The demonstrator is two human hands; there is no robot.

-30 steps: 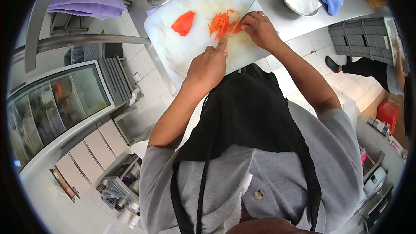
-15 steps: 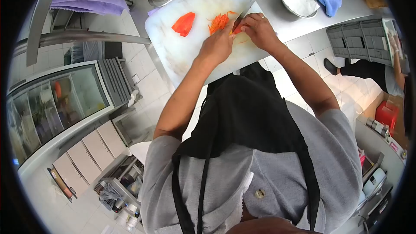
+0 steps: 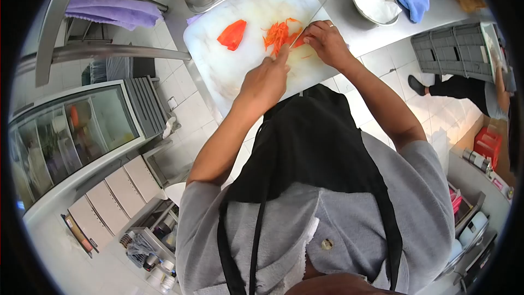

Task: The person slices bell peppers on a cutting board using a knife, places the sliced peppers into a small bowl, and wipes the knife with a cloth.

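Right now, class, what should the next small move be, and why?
Probably a thin slice: the left hand holds the thin metal knife between the orange-red shreds and the red vegetable piece that the right hand steadies on the white board.

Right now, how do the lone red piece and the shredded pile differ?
The lone red piece is one broad chunk; the shredded pile is many thin strips. The piece looks deeper red, the pile more orange. The piece lies apart from the knife; the pile sits right beside it. Both rest on the cutting board.
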